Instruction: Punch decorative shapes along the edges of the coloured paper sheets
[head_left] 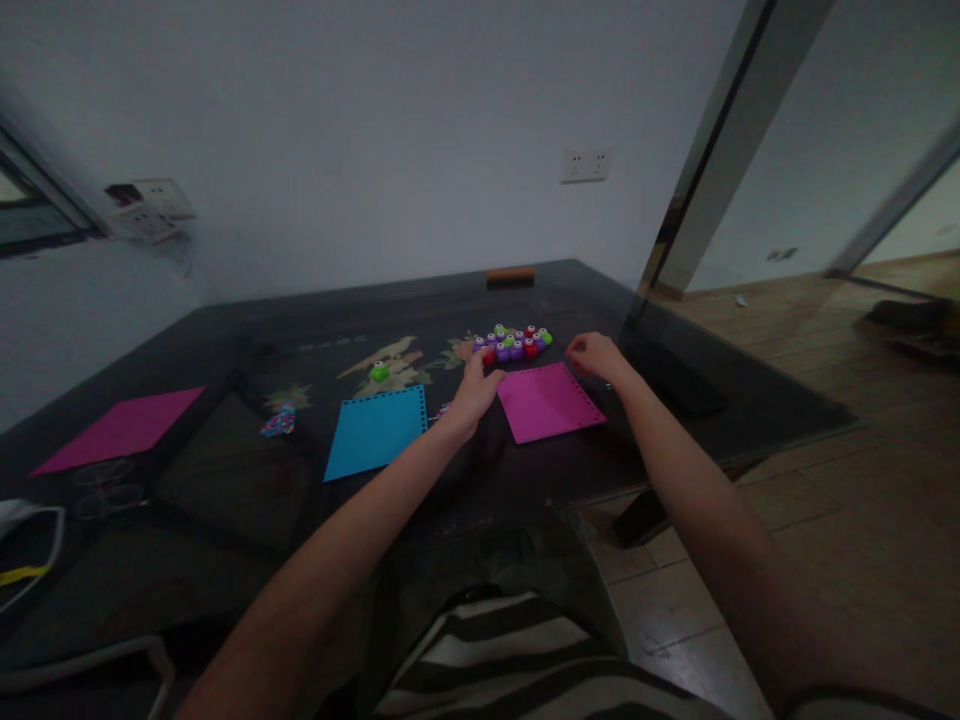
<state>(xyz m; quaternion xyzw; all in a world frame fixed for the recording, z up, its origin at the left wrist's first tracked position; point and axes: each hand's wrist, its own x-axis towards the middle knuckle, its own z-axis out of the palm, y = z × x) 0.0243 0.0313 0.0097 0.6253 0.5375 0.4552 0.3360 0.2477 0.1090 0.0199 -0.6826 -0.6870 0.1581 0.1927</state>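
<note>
My left hand (476, 392) reaches over the table at the left edge of a pink square sheet (550, 405). Its thumb and fingers are apart, with the fingertips at a red toy piece (489, 356) that has an eye on it. Behind lies a cluster of purple, red and green eye pieces (516, 346). At the sheet's far right corner hovers my right hand (595, 356), its fingers curled together; anything held between them is too small to make out. Small dark marks or holes line two edges of the sheet.
A blue sheet (379, 428) with dotted edges lies left of my arm, a single green eye piece (380, 371) behind it. Further left are a patterned small object (280, 421) and another pink sheet (124, 430). A brown roll (510, 277) rests near the wall.
</note>
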